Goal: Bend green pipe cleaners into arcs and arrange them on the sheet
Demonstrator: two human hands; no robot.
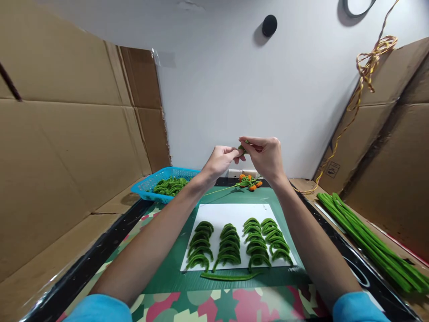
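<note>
Both my hands are raised in the middle of the view, in front of the wall. My left hand (221, 158) pinches a small green pipe cleaner piece (244, 146), mostly covered by the fingers. Its other part is between the fingertips of my right hand (267, 154), close beside the left. Below them, a white sheet (214, 212) lies on the green mat (167, 277). Bent green pipe cleaner arches (229, 243) lie on the sheet in several overlapping columns. One nearly straight pipe cleaner length (231, 277) lies just off the sheet's near edge.
At the back left stands a blue basket (140, 190) with many curled green pieces (170, 185). An orange-flowered stem (253, 184) lies at the back. Long green pipe cleaners (372, 243) are bundled at right. Cardboard walls (67, 143) flank the table; a yellow cord (360, 85) hangs at right.
</note>
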